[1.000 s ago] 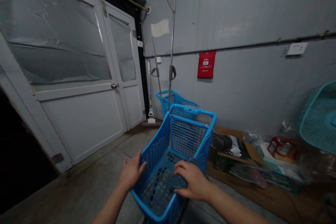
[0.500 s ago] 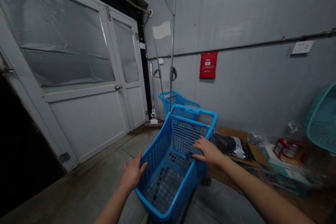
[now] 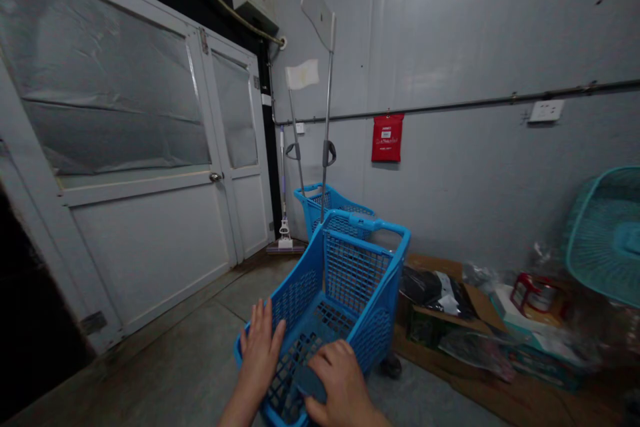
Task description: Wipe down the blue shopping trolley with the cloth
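Against the grey wall, beside the white double doors (image 3: 150, 213), stands a blue plastic mesh shopping cart (image 3: 345, 280) on the concrete floor (image 3: 175, 360), with a second blue cart (image 3: 325, 203) behind it and two long-handled mops (image 3: 327, 113) leaning there. To the right lie flattened cardboard with bags and tins (image 3: 475, 307) and a teal fan grille (image 3: 607, 233).

The left hand (image 3: 260, 353) lies flat, fingers spread, on the cart's near left rim, its grip open and steadying. The right hand (image 3: 337, 383) is closed around a small dark grey pad (image 3: 310, 383), pressed on the basket's near floor.

To wipe well, I'd judge the left hand should brace the rim so the wheeled cart cannot roll, while the pad runs in overlapping strokes along the mesh.

Half a second ago the right hand was stretched far forward at the basket's back right wall; now it has drawn back to the near edge, and the view has dipped closer.
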A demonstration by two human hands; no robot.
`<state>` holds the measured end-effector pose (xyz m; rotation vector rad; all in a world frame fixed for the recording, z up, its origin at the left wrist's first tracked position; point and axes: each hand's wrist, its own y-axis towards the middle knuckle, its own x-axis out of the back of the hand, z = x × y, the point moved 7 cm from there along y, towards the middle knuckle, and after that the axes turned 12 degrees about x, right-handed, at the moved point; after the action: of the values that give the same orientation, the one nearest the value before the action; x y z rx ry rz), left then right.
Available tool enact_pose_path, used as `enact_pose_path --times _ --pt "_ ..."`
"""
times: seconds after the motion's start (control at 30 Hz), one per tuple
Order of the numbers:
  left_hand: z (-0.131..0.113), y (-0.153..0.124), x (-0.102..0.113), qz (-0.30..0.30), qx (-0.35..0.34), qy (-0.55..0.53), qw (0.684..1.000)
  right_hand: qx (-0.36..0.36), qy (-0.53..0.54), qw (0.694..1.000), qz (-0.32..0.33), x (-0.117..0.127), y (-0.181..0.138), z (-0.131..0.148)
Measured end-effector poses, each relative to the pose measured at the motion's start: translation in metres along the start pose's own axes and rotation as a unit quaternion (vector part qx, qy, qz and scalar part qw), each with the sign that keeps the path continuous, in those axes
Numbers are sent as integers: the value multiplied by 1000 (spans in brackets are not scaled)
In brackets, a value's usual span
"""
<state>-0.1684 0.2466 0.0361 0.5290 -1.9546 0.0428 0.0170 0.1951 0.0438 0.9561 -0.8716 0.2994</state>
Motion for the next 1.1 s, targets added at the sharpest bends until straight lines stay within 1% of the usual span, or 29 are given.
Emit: enact_pose_path --times 0.03,0.1,0.2,0.27,0.3,0.37,0.47,0.57,0.63,0.7,0.8,0.9,1.0,1.1 --pt "-5 -12 -6 22 -14 -35 999 12 -1 1000 7 -3 1 2" --pt "-11 -31 -15 62 -11 -59 996 43 -14 998 39 -4 2 4" --pt "-21 -44 -20 106 0 -26 994 85 -48 990 106 2 7 1" --pt "-27 -44 -18 117 3 10 993 96 -73 983 141 12 13 -12" --pt "-29 -43 -17 116 5 29 993 95 -88 980 152 20 16 -23" --pt "-31 -40 -15 106 9 63 992 85 -130 974 166 44 24 -56" --pt "-30 -39 -15 101 8 91 991 61 -212 961 167 98 39 -122" --pt "-28 -38 -18 99 0 92 991 30 -245 959 141 154 53 -186" --pt "-27 -35 -18 92 -4 91 992 13 -258 958 122 179 59 -214" --pt "-25 -31 -19 83 -3 94 992 2 -266 958 104 190 60 -228" --pt "-23 -22 -20 63 -4 93 994 -14 -276 958 73 188 54 -226" --pt "-21 -11 -20 50 -20 77 996 -31 -285 957 38 178 45 -211" --pt "-19 3 -20 64 -39 72 995 -21 -269 962 37 162 40 -185" --pt "-22 14 -18 71 -48 82 993 -10 -235 970 63 134 36 -150"
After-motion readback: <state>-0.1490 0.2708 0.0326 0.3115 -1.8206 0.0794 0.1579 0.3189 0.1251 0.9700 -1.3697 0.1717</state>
